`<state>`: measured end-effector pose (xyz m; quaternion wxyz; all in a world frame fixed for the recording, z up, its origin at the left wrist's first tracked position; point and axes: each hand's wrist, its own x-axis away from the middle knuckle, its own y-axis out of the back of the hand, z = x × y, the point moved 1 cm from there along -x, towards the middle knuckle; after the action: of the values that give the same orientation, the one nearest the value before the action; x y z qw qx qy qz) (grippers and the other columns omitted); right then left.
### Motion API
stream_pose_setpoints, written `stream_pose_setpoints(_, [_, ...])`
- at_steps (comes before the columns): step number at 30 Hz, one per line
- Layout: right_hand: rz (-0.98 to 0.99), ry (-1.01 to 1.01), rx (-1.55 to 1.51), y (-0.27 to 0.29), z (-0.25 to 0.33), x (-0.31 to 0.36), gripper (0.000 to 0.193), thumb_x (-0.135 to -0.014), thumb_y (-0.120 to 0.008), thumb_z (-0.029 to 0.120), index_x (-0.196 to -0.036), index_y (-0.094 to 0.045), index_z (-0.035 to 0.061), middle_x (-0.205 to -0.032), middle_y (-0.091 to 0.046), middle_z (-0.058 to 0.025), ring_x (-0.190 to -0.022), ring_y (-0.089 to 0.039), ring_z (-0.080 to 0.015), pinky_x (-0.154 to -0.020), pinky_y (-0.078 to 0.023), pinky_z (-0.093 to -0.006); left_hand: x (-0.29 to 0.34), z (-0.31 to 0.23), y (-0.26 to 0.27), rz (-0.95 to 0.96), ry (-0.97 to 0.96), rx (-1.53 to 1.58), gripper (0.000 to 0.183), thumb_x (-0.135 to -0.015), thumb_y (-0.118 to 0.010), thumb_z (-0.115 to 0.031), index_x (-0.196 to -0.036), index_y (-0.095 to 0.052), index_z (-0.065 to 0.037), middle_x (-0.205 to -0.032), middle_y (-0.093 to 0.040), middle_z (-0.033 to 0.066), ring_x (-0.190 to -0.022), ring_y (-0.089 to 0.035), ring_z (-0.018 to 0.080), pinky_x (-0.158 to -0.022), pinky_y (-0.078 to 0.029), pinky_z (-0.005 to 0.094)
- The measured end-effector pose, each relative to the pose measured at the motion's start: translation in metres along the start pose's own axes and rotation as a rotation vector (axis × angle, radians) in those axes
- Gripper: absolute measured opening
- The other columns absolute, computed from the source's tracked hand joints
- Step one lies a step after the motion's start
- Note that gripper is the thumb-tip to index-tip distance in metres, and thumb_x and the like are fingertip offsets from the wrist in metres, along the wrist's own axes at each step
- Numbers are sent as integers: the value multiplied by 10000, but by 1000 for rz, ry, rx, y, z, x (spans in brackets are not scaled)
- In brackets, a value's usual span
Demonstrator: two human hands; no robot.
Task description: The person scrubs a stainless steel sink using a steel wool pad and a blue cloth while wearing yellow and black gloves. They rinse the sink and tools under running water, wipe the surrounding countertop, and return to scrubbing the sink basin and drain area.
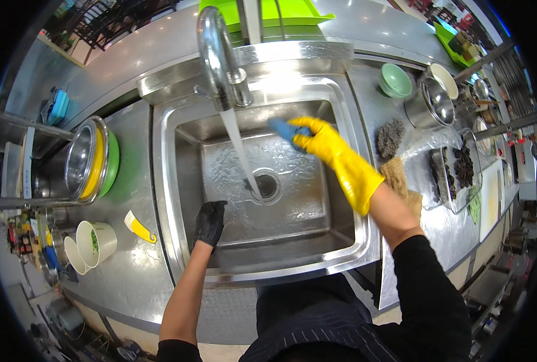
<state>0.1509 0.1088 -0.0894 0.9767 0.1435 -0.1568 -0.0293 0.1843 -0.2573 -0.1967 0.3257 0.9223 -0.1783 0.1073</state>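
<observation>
A steel sink lies in front of me, its inside wet. Water runs from the tall chrome faucet and falls beside the round drain. My right hand, in a long yellow rubber glove, grips a blue cleaning pad over the far right part of the basin. The pad is smeared by motion, so its exact kind is unclear. My left hand, in a black glove, is at the basin's near left side. Its fingers are curled together, and I see nothing in them.
Left counter: stacked bowls, a yellow-handled scraper, white tubs. Right counter: a steel wool scrubber, brown cloth, wire basket, green bowl and steel pot. A green tray lies behind the faucet.
</observation>
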Motion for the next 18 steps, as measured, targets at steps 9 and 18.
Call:
stream_pose_setpoints(9, [-68, 667, 954, 104, 28, -96, 392, -679, -628, 8, -1047, -642, 145, -1059, -620, -119, -987, -566, -336, -869, -462, -393, -40, -139, -10, 142, 182, 710, 282, -895, -571, -285, -1084, -627, -83, -986, -655, 28, -868, -578, 114, -747, -454, 291])
stream_pose_setpoints(18, [-306, 560, 1021, 91, -29, -50, 344, -743, -652, 137, -1085, -620, 149, -1115, -575, -101, -1070, -498, -346, -927, -405, -426, -23, -115, -83, 132, 799, 1387, 244, -931, -452, -198, -1124, -584, -124, -1004, -651, 45, -882, -623, 204, -752, -532, 344])
